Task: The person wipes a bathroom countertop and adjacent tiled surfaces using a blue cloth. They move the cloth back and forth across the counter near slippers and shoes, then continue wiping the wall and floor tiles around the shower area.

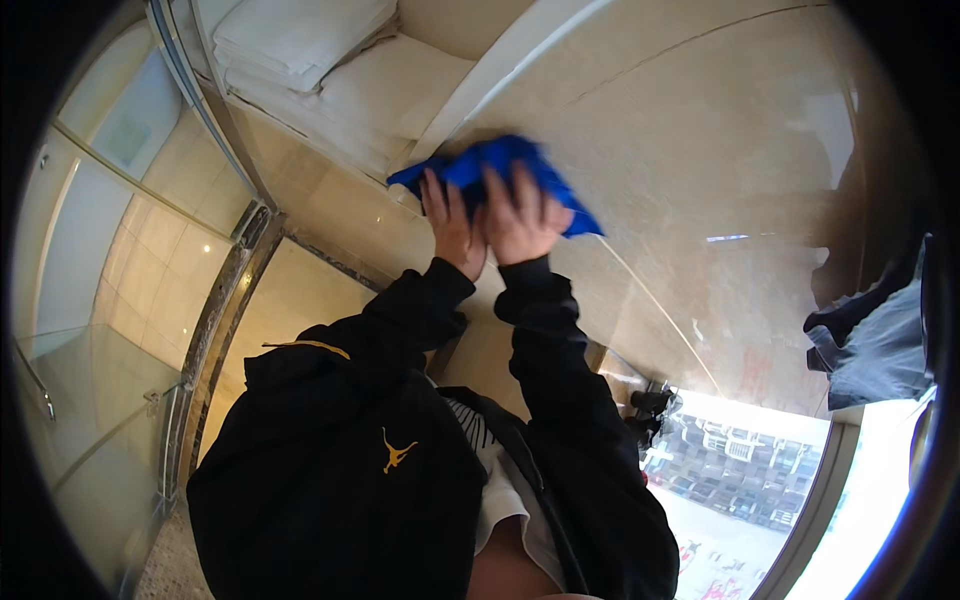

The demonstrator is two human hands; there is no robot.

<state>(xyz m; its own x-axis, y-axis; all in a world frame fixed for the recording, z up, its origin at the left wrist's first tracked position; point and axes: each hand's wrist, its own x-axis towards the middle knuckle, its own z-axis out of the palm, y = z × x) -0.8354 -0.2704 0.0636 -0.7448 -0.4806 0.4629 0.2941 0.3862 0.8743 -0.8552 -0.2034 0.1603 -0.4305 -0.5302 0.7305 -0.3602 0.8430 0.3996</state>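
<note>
Both of my hands press on a crumpled blue cloth [469, 169], which lies against a glossy beige stone surface [637, 150]. My left hand [454, 229] rests on the cloth's left part, fingers spread over it. Touching it on the right is my right hand [525, 214], somewhat blurred, its fingers bent over the cloth and part of it showing beyond them. The cloth's left corner reaches the white edge of an open compartment. Black sleeves cover both forearms. Whether the fingers pinch the cloth or only lie on it is hard to see.
Folded white towels or linens [300, 37] fill the compartment at the upper left. A glass door [105, 420] and a metal-edged frame stand on the left. Dark and grey fabric [885, 345] hangs at the right, above a bright window [735, 480]. Small black objects [652, 409] sit by the window.
</note>
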